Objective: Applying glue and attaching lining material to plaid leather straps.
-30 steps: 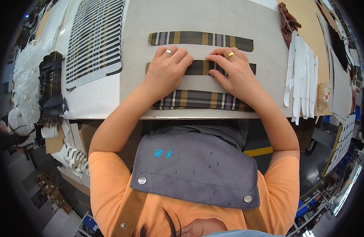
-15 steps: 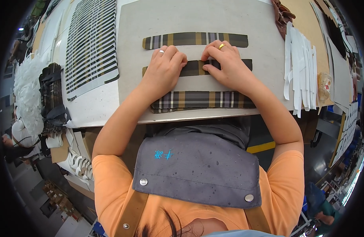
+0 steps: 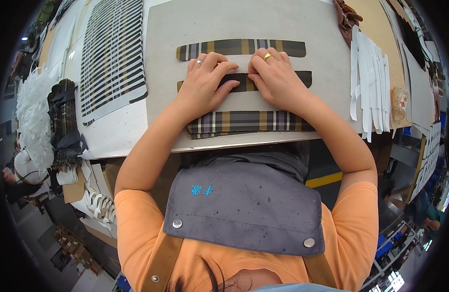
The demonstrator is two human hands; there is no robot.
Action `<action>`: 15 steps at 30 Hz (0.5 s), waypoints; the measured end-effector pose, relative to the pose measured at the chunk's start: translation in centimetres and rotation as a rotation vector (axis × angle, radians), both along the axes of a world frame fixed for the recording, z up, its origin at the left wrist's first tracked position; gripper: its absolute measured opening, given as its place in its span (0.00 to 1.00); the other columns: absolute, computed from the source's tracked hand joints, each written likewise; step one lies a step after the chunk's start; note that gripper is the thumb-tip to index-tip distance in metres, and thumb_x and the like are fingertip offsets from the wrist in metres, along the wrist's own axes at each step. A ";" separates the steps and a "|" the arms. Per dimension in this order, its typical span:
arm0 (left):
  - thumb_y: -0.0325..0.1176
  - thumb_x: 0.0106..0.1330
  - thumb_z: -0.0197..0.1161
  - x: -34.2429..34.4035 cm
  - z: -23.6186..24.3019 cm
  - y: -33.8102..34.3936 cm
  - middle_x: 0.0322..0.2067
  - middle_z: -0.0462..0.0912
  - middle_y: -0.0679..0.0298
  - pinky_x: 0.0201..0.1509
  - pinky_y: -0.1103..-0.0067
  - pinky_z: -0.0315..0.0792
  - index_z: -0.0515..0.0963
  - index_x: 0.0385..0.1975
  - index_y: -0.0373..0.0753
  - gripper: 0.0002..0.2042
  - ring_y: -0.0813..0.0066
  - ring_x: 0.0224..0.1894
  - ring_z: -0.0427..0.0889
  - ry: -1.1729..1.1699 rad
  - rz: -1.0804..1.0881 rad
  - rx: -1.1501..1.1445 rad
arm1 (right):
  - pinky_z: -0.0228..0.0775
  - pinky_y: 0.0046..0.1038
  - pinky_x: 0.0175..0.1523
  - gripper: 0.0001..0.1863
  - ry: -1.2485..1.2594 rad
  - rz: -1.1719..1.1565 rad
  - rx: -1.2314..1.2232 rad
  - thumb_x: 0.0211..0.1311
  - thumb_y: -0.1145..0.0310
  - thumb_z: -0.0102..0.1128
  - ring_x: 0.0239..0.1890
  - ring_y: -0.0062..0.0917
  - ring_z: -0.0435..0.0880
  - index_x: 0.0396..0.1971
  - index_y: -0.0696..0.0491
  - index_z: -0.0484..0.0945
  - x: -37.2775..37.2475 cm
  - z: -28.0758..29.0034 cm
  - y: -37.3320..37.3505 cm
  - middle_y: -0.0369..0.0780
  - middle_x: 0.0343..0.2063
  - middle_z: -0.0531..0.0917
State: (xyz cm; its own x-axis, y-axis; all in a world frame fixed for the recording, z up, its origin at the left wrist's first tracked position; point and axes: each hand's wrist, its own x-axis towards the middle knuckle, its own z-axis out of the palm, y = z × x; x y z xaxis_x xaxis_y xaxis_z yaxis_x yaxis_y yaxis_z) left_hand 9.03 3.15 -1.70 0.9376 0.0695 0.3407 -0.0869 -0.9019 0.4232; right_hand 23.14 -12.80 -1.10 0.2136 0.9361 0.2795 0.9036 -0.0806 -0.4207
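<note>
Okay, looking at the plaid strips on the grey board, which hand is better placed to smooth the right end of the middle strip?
Probably the right hand. It rests on the middle strip nearest the exposed right end, while the left hand covers the strip's left part and would have to cross over.

Grey worktable (image 3: 302,19); yellow floor line (image 3: 323,179) below.

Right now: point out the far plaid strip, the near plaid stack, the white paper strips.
far plaid strip (image 3: 241,47), head view, strip's middle
near plaid stack (image 3: 244,121), head view, top face
white paper strips (image 3: 370,82), head view, pile's middle
</note>
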 end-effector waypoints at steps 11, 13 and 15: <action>0.28 0.60 0.63 0.8 2.4 2.2 0.29 0.79 0.63 0.42 0.78 0.66 0.76 0.35 0.37 0.06 0.71 0.35 0.74 -0.013 0.136 -0.215 | 0.57 0.31 0.53 0.06 0.148 -0.036 0.032 0.60 0.71 0.56 0.35 0.32 0.77 0.34 0.54 0.70 3.1 2.3 -0.3 0.39 0.26 0.79; 0.28 0.61 0.62 1.2 2.8 3.4 0.29 0.79 0.63 0.41 0.79 0.67 0.76 0.36 0.36 0.06 0.72 0.35 0.75 0.009 0.168 -0.317 | 0.62 0.30 0.53 0.10 0.133 -0.079 0.041 0.59 0.69 0.58 0.36 0.30 0.80 0.40 0.53 0.72 4.9 2.6 -0.6 0.41 0.29 0.81; 0.29 0.62 0.61 1.8 2.3 5.2 0.30 0.80 0.62 0.39 0.81 0.69 0.76 0.39 0.37 0.08 0.75 0.34 0.77 0.036 0.217 -0.372 | 0.65 0.28 0.48 0.11 0.238 -0.133 0.022 0.60 0.68 0.59 0.34 0.28 0.79 0.40 0.53 0.72 6.9 2.4 -0.7 0.41 0.28 0.81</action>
State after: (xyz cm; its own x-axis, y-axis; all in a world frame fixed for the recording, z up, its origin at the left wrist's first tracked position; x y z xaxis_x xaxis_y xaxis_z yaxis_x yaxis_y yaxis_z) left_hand 10.84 8.37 0.61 0.8985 0.3785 0.2223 0.1088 -0.6828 0.7225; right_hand 30.06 -13.50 1.29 0.3963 0.8897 0.2267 0.7614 -0.1806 -0.6226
